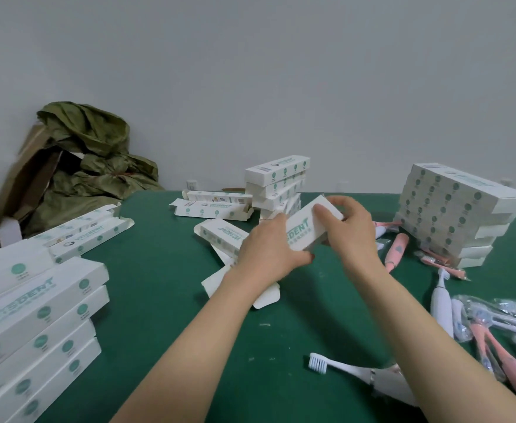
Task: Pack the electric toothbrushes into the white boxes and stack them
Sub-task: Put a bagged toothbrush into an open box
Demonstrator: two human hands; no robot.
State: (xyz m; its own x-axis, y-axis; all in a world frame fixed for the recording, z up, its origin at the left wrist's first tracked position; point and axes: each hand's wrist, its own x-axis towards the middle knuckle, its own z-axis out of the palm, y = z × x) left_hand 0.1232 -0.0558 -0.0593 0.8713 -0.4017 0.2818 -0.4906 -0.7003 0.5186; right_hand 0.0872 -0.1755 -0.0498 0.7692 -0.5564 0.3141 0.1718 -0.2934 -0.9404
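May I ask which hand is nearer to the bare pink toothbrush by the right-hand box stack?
Right. The right hand, holding a white box, is just left of the pink toothbrush; the left hand grips the box's other end, farther left.

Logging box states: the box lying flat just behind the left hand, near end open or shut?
Open: the box has its left end flaps sticking out unfolded, with the dark interior showing.

A white box with green letters is held tilted above the bench. Closed boxes form a left stack, a far stack and a right stack. A pink toothbrush and a white toothbrush lie at right, unpacked.
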